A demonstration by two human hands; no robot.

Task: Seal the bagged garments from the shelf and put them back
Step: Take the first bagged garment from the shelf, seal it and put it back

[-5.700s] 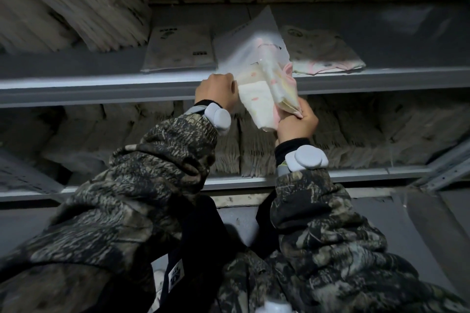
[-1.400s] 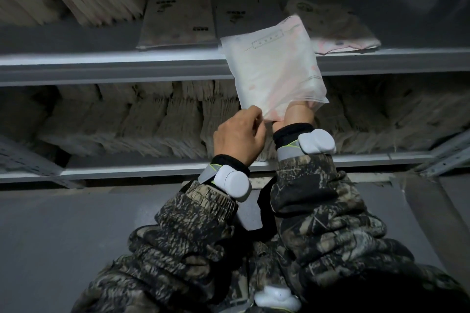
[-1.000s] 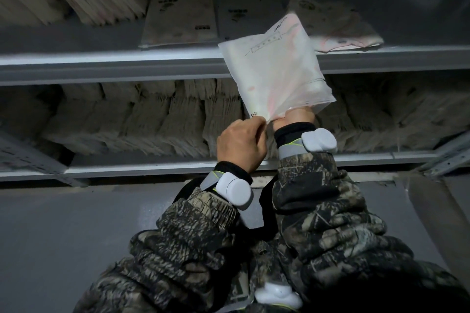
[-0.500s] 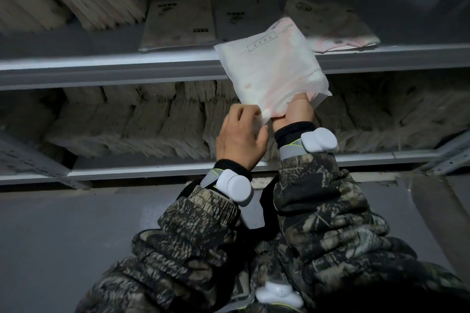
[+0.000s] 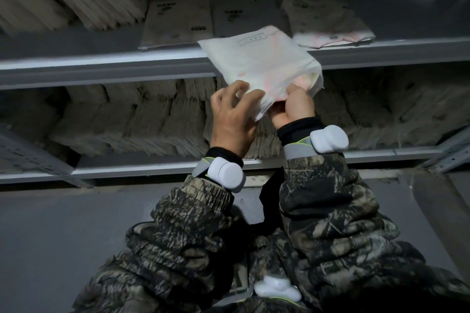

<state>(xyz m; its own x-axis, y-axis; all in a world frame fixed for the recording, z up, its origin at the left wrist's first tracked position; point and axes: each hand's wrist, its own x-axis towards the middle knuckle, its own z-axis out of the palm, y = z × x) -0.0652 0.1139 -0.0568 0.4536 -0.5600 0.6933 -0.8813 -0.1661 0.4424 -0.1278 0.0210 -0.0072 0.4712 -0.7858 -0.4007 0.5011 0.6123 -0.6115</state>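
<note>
So the person's got the bagged garment (image 5: 256, 58) held up in front of the upper shelf (image 5: 101, 63), and its long axis runs on a diagonal: the far corner with the printed label pokes up and away from the hands, over the shelf's front lip, while the near end hangs down toward the wrists. That near end looks like the bag's mouth, and a bit of pinkish fabric shows inside it just above the right hand (image 5: 295, 107). The right hand is pinching the bottom edge of the bag, thumb on top; its other fingers are tucked under the plastic, so they're hidden. The left hand (image 5: 232, 114) sits right beside it with fingers curled loosely onto the bag's lower left edge, more a light touch than a proper clench, though it's honestly hard to tell how firm. Beyond the hands, on the shelf, there's one flat bag (image 5: 175, 23) off to the left and a rumpled one (image 5: 328, 23) off to the right, with an open strip of shelf between them straight ahead. Below the wrists is the lower shelf (image 5: 152, 168), crammed with stacked packs (image 5: 152, 119). Everything is dim and the label print is too small to read.
</note>
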